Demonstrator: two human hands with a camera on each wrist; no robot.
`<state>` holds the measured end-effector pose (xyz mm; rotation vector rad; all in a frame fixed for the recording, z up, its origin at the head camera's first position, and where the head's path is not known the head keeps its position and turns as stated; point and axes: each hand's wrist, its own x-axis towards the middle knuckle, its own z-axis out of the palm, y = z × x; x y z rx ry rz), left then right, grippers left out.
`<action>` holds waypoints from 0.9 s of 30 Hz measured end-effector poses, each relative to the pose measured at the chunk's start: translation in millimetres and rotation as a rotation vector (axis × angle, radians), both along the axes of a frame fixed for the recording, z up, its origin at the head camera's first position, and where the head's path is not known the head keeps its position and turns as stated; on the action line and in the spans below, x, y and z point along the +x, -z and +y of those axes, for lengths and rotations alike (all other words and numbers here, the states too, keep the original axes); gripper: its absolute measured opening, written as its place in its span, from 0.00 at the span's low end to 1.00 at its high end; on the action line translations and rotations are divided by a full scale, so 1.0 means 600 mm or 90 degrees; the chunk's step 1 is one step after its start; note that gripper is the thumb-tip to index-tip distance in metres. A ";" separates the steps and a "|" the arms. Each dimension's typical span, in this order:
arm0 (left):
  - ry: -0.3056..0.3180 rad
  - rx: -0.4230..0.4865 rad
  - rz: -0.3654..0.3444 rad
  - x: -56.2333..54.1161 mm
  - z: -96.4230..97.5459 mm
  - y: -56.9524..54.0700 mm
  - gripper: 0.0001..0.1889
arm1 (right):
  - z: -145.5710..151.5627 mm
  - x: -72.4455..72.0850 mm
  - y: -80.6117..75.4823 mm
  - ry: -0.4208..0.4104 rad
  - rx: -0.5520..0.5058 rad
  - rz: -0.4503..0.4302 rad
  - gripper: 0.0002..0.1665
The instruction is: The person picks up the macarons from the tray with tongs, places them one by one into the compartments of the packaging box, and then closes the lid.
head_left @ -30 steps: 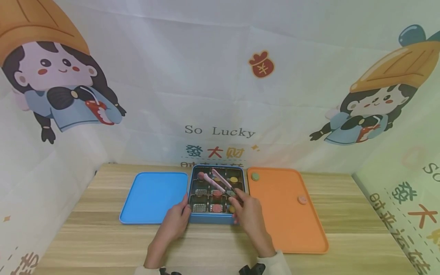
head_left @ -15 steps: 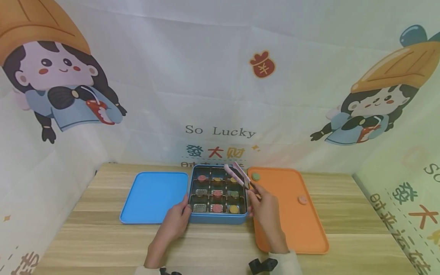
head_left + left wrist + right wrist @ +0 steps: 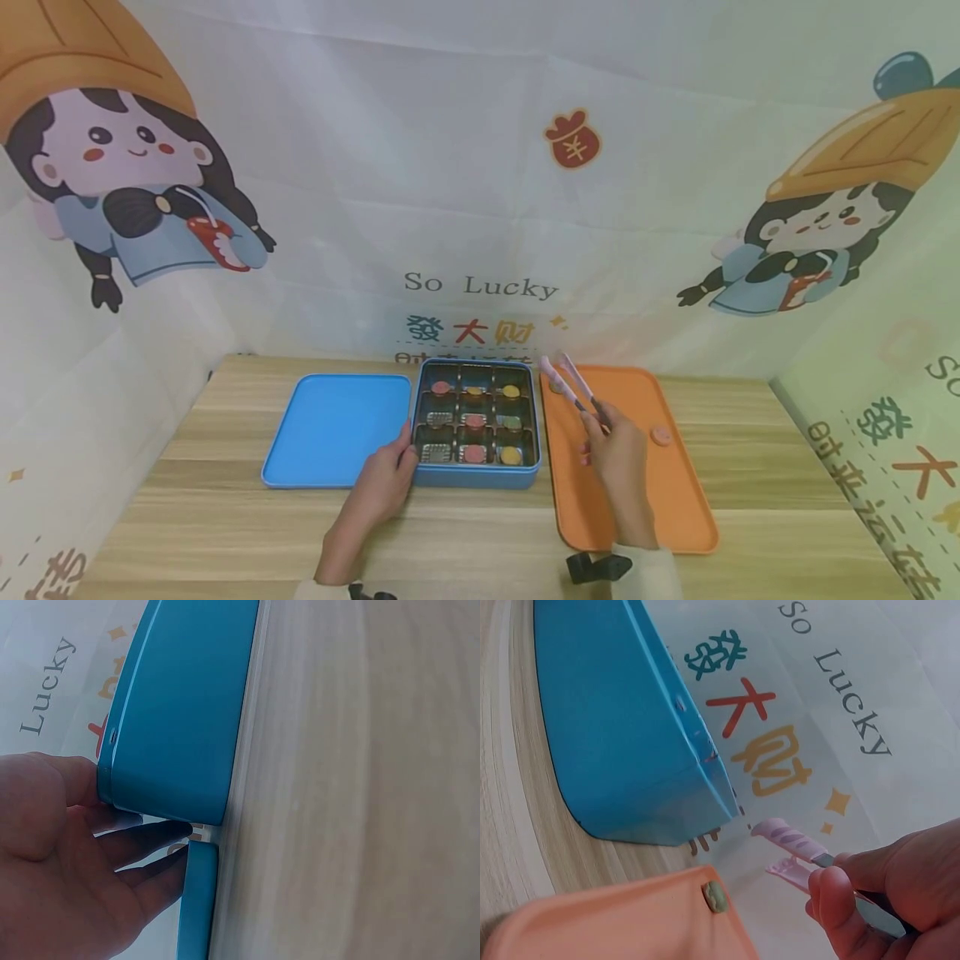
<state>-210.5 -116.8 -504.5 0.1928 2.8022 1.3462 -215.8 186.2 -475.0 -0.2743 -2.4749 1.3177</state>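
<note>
A blue box (image 3: 476,477) with a black divided insert holds several small round macaron-like pieces in pink, yellow and green. At its left side, my left hand (image 3: 386,475) holds the near corner, thumb up at the rim and fingers along the outer wall in the left wrist view. My right hand (image 3: 618,446) grips a pair of tongs (image 3: 576,390) with pink tips. The tips stand apart, with nothing between them, over the far left part of the orange tray (image 3: 637,500). Behind them, a green piece (image 3: 715,897) lies at the tray's corner; a pink piece (image 3: 661,436) lies by the right edge.
Left of the box lies a flat blue lid (image 3: 337,429), close by my left fingers. Two left compartments of the insert, middle and near rows, hold no piece. A printed cloth (image 3: 480,167) hangs right behind the wooden table (image 3: 225,517).
The tongs have left the far left compartment, where a pink piece now lies, and moved right over the orange tray. My left hand has stayed on the box.
</note>
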 end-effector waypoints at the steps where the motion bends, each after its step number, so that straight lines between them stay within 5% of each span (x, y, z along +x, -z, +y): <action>1: 0.000 0.000 0.000 0.000 0.000 0.000 0.27 | 0.002 0.001 0.000 0.000 0.006 -0.005 0.21; 12: -0.001 0.001 -0.002 0.001 -0.001 -0.001 0.27 | 0.013 0.000 0.009 0.014 0.077 -0.069 0.21; 27: 0.001 -0.001 -0.006 0.000 -0.002 -0.001 0.27 | 0.012 -0.007 0.027 0.021 0.134 -0.072 0.22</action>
